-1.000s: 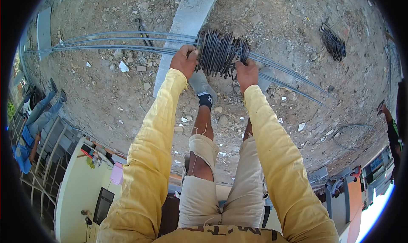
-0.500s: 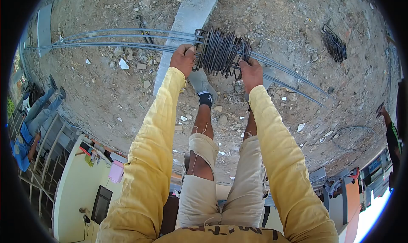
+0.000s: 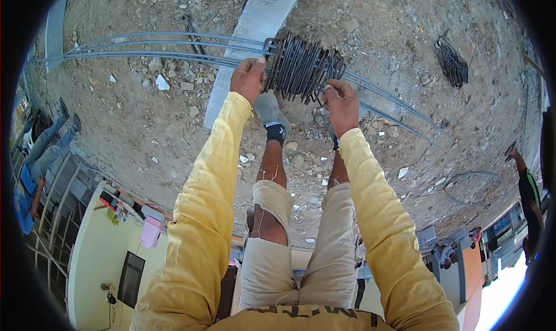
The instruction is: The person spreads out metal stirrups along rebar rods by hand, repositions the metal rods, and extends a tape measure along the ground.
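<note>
A thick bundle of dark metal stirrups [image 3: 301, 69] hangs around several long grey steel bars [image 3: 156, 43], which stick out on both sides. My left hand [image 3: 248, 81] is closed at the bundle's left end, fingers pinched on the end stirrup beside the bars. At the lower right end of the bundle is my right hand [image 3: 341, 106], its thumb and fingers pinched near the edge of the last stirrups; exactly what lies between the fingertips is too small to make out.
A pale concrete strip [image 3: 255, 27] runs under the bars. A second stirrup pile [image 3: 452, 63] lies on the dirt at right, above a wire coil [image 3: 472, 187]. People are at the far left [image 3: 43, 151] and far right [image 3: 528, 198]. Stones and white shards litter the ground.
The stirrups at the right end have drawn closer to the rest of the bundle. My right hand has moved slightly down and right. The view has shifted a little.
</note>
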Action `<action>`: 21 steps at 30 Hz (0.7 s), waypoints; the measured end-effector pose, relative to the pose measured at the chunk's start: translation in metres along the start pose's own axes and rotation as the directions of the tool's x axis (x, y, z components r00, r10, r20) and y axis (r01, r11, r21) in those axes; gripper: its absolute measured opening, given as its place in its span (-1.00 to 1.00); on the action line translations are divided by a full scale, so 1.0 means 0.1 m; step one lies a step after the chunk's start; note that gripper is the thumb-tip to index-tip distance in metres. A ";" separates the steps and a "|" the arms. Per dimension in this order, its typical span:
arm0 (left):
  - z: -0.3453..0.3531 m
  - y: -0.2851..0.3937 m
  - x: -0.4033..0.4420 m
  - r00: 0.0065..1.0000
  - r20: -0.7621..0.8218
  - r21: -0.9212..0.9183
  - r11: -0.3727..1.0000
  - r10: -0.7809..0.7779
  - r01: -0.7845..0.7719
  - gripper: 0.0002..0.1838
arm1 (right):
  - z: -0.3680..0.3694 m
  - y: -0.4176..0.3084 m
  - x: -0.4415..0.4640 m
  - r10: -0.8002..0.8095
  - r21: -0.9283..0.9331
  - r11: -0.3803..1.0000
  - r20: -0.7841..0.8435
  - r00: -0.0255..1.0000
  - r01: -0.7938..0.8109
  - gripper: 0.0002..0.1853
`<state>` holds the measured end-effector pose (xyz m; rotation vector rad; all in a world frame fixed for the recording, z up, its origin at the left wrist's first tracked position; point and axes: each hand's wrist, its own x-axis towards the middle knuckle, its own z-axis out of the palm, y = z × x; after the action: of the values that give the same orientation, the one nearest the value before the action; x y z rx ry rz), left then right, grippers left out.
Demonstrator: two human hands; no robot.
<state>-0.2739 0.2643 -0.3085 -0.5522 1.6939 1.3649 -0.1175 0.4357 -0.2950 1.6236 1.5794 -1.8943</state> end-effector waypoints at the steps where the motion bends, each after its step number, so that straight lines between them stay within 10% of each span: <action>1: 0.02 -0.02 -0.02 1.000 0.005 -0.015 1.000 0.008 -0.007 -0.77 | 0.09 -0.01 -0.03 0.002 -0.034 0.999 0.062 0.998 0.000 -0.70; 11: -0.08 -0.31 0.09 0.991 -0.010 0.106 0.985 0.135 -0.134 -0.69 | 0.94 -0.25 0.02 -0.309 -0.327 0.849 0.327 0.893 0.414 -0.63; 21: -0.12 -0.19 0.08 0.987 0.046 0.391 0.906 0.154 -0.160 -0.66 | 0.93 -0.38 -0.08 -0.305 -0.581 0.674 0.344 0.888 0.457 -0.59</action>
<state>-0.2677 0.2484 -0.3252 -0.1768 1.9696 1.0854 -0.1970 0.3749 -0.2825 0.7913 2.2611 -1.3319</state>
